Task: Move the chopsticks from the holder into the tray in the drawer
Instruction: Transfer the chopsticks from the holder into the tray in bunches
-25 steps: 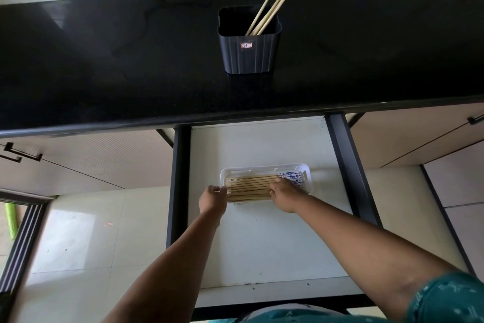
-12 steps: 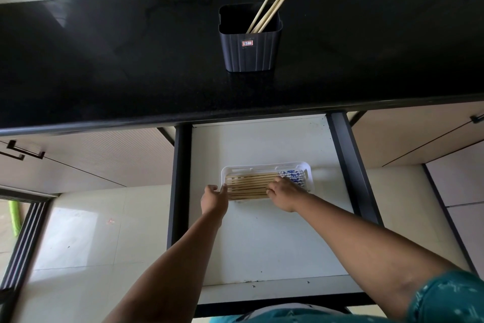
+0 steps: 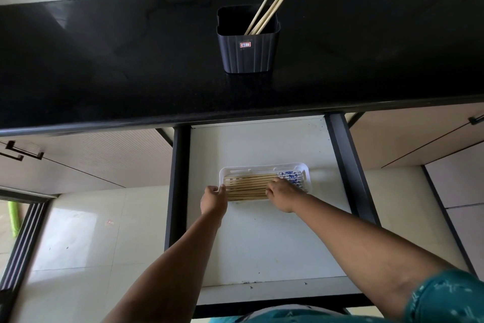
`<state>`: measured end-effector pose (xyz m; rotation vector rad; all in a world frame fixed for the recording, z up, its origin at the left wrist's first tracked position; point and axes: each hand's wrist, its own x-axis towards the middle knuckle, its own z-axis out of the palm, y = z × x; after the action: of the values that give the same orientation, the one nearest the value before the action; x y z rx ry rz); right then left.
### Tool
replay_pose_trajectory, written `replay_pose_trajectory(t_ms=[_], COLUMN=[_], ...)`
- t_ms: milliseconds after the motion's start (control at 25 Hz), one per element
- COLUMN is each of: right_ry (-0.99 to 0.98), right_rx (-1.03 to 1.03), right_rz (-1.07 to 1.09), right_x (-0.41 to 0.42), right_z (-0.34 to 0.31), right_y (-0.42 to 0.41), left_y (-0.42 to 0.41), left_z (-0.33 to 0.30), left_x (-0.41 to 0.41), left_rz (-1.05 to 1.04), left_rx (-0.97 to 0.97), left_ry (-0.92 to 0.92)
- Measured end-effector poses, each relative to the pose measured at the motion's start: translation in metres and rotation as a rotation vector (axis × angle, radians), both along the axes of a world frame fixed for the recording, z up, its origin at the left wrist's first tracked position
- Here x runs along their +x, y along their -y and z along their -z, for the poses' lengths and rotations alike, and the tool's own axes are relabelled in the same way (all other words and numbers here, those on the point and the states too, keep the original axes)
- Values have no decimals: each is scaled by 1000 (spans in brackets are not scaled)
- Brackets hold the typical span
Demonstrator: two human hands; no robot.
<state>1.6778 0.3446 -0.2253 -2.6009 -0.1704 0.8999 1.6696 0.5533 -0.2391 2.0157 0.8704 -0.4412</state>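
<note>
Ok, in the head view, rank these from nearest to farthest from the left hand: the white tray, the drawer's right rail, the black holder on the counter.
1. White tray: touching the left hand, at its left end.
2. Drawer's right rail: across the drawer, rightward.
3. Black holder: up on the counter, farthest.

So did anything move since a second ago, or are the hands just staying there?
Almost nothing moved. The left hand stays at the left end of the white plastic tray, and the right hand stays resting on the wooden chopsticks lying in it. Nothing was picked up or let go. Three chopsticks are still in the dark ribbed holder on the black counter.
</note>
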Motion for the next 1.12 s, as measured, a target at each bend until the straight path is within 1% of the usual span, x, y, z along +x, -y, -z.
replay_pose_trajectory(t_ms=[80,120,160,200,240,280,320,360,400,440,480,520,600,800,1000,1120], right_ry=[38,129,278,457,615,698,674,530,313,83,-97,-172,-151,27,5,4], right_rx=[16,34,45,51,65,80,95,82,36,9,45,103,117,59,144,137], right_rz=[-11,11,68,177,339,560,806,1014,1128,1153,1134,1123,1132,1135,1158,1165], right_x=[-2,-3,-5,-6,-7,-8,-6,-3,-1,-1,-4,-7,-11,-11,-11,-11], right_z=[-6,-10,-13,-17,-20,-23,-25,-23,-17,-11,-6,-2,4,4,8,10], right_y=[-1,0,3,9,18,29,42,58,71,79,82,80,72,65,66,67], left_y=[0,0,-1,-1,-2,-3,-3,-3,-3,-3,-1,-1,-1,-1,2,2], left_z=[-1,-1,-1,-1,-1,-2,-2,-3,-2,-2,-2,-3,-3,-4,-6,-7], left_x=[0,0,0,0,0,0,0,0,0,0,0,0,1,3,4,6], left_rz=[5,19,35,47,54,60,64,67,70,78,89,95,89,75,20,-1], left_rx=[15,22,27,28,27,27,28,29,28,29,32,38,48,50,43,21], left_ry=[9,14,18,21,24,25,23,19,14,13,12,14,24,26,42,45])
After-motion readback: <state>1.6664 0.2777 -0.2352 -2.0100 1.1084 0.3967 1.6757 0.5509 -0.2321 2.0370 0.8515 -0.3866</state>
